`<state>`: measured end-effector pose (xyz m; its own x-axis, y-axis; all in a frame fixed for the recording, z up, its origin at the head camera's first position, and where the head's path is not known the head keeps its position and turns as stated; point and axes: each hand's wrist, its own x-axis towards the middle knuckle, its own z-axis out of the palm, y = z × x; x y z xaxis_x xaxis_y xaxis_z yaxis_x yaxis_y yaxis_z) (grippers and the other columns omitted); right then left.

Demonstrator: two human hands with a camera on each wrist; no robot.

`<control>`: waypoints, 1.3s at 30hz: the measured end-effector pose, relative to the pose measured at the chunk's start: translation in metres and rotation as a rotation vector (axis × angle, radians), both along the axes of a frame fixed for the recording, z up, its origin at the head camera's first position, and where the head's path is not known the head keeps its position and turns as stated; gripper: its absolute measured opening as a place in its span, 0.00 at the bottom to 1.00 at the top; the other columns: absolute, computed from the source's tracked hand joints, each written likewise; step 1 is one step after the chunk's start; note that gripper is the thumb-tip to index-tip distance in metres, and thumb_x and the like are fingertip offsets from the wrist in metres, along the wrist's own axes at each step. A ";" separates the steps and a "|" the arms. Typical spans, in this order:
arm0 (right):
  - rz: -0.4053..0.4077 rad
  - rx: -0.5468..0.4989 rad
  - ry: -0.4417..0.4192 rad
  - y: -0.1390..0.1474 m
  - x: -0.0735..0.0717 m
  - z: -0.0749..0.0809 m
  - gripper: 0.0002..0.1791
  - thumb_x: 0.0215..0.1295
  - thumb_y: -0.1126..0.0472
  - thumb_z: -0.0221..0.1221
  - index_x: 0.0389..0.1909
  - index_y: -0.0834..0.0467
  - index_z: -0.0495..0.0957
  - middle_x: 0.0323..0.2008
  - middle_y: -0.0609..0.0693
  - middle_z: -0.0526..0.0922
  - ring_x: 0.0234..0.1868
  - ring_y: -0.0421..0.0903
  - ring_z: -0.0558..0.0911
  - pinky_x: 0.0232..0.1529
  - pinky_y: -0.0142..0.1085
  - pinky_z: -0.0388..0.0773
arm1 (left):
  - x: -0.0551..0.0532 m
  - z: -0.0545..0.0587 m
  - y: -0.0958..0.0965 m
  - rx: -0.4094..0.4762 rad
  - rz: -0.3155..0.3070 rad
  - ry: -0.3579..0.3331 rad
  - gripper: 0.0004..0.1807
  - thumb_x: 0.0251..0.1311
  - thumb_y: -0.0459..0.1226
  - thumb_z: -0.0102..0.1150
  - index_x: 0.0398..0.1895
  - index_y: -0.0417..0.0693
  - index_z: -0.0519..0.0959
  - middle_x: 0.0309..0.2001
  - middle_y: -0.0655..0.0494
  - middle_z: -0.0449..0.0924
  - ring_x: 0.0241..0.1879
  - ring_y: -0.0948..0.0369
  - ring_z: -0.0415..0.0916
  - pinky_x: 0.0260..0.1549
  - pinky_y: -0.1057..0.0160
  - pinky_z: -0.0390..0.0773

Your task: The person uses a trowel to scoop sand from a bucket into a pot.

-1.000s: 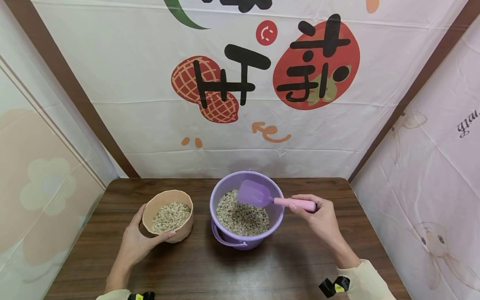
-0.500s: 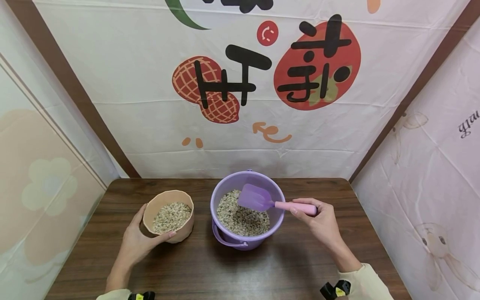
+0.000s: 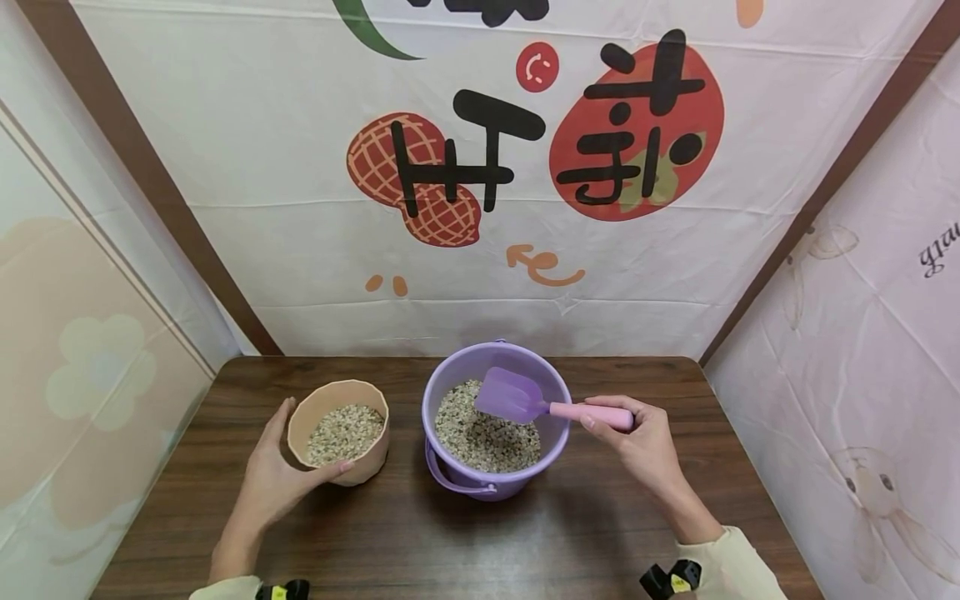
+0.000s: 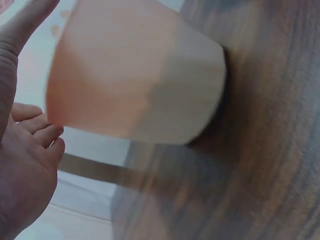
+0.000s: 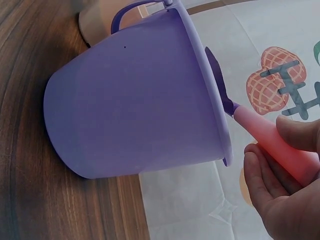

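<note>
A peach faceted pot (image 3: 367, 462) partly filled with small pale grains stands on the left of the table. My left hand (image 3: 273, 479) lies around its near left side, thumb by the near rim. In the left wrist view the fingers (image 4: 37, 125) look relaxed at the rim and the thumb stands off the wall. My right hand (image 3: 645, 437) pinches the pink handle of a toy shovel (image 3: 513, 396) between thumb and fingers. Its purple blade is over the grains inside a purple bucket (image 3: 555, 446); whether it touches them I cannot tell.
The brown wooden table (image 3: 600, 533) bears both vessels. The bucket's handle (image 3: 450, 483) hangs down at its front left. Behind the table hangs a white printed cloth (image 3: 300, 250), with more cloth on both sides.
My left fingertips have lifted slightly off the far left rim of the pot. The shovel and right hand hold nearly still over the bucket.
</note>
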<state>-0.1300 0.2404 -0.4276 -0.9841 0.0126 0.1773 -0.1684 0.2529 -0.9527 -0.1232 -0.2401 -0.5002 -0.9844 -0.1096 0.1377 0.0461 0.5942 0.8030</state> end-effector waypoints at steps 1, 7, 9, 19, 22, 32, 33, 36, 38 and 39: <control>-0.001 0.000 0.000 0.000 0.000 0.000 0.16 0.59 0.63 0.73 0.47 0.63 0.86 0.42 0.59 0.89 0.38 0.39 0.86 0.34 0.28 0.81 | 0.000 0.003 0.001 0.001 -0.005 0.014 0.74 0.39 0.50 0.86 0.83 0.47 0.43 0.79 0.38 0.48 0.75 0.36 0.48 0.67 0.29 0.55; -0.001 0.000 -0.005 0.000 0.000 0.001 0.16 0.59 0.63 0.73 0.48 0.63 0.86 0.42 0.59 0.89 0.39 0.39 0.86 0.35 0.28 0.81 | -0.003 0.024 0.019 0.011 -0.065 0.070 0.74 0.35 0.48 0.88 0.83 0.54 0.46 0.79 0.42 0.50 0.73 0.37 0.53 0.65 0.30 0.59; 0.000 -0.005 -0.009 0.000 0.000 0.001 0.16 0.59 0.63 0.73 0.48 0.64 0.86 0.43 0.59 0.88 0.39 0.39 0.86 0.35 0.28 0.81 | -0.004 0.029 0.029 0.024 -0.103 0.071 0.73 0.35 0.48 0.88 0.83 0.57 0.46 0.79 0.41 0.50 0.74 0.38 0.51 0.65 0.29 0.58; -0.002 -0.018 -0.022 0.000 -0.001 0.001 0.17 0.59 0.64 0.73 0.48 0.65 0.85 0.43 0.60 0.88 0.39 0.40 0.86 0.35 0.28 0.82 | -0.011 0.035 0.082 -0.014 -0.273 0.064 0.74 0.32 0.57 0.86 0.83 0.60 0.47 0.78 0.42 0.53 0.75 0.41 0.52 0.69 0.34 0.58; -0.004 -0.008 -0.017 0.000 -0.001 0.001 0.17 0.59 0.63 0.73 0.48 0.64 0.85 0.42 0.60 0.88 0.38 0.39 0.86 0.34 0.28 0.81 | -0.013 0.036 0.093 0.024 -0.320 0.058 0.74 0.32 0.56 0.86 0.83 0.61 0.48 0.79 0.42 0.52 0.76 0.42 0.50 0.69 0.36 0.60; -0.001 0.015 -0.014 0.001 -0.002 0.002 0.17 0.59 0.63 0.74 0.48 0.63 0.86 0.42 0.60 0.88 0.35 0.39 0.85 0.31 0.28 0.79 | -0.020 0.037 0.114 0.058 -0.403 0.014 0.74 0.30 0.57 0.86 0.82 0.59 0.50 0.79 0.46 0.51 0.76 0.43 0.50 0.69 0.34 0.56; -0.001 0.017 -0.016 0.001 -0.002 0.003 0.17 0.59 0.63 0.74 0.48 0.63 0.86 0.42 0.60 0.88 0.35 0.39 0.84 0.30 0.28 0.79 | -0.020 0.037 0.115 0.062 -0.406 0.012 0.74 0.30 0.57 0.86 0.82 0.59 0.50 0.79 0.46 0.51 0.76 0.43 0.49 0.69 0.34 0.56; -0.003 0.023 -0.025 0.002 -0.002 0.003 0.17 0.59 0.62 0.74 0.47 0.63 0.86 0.42 0.60 0.88 0.35 0.40 0.84 0.30 0.29 0.79 | -0.022 0.035 0.117 0.077 -0.412 0.008 0.74 0.29 0.57 0.87 0.82 0.59 0.50 0.79 0.45 0.51 0.76 0.43 0.49 0.69 0.33 0.55; -0.004 0.027 -0.029 0.002 -0.003 0.003 0.17 0.59 0.62 0.74 0.47 0.63 0.86 0.42 0.60 0.88 0.35 0.40 0.84 0.30 0.29 0.79 | -0.023 0.035 0.119 0.080 -0.416 0.007 0.74 0.29 0.58 0.87 0.82 0.59 0.51 0.79 0.45 0.52 0.76 0.44 0.49 0.69 0.33 0.55; -0.005 0.029 -0.031 0.003 -0.003 0.003 0.17 0.58 0.62 0.74 0.47 0.63 0.86 0.41 0.60 0.88 0.35 0.40 0.84 0.30 0.29 0.79 | -0.024 0.034 0.120 0.081 -0.419 0.009 0.74 0.28 0.58 0.87 0.82 0.58 0.51 0.79 0.45 0.52 0.76 0.44 0.50 0.70 0.33 0.55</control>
<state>-0.1330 0.2432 -0.4243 -0.9891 0.0133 0.1467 -0.1372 0.2811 -0.9498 -0.1472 -0.1205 -0.4659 -0.9450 0.2886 0.1539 0.2773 0.4577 0.8447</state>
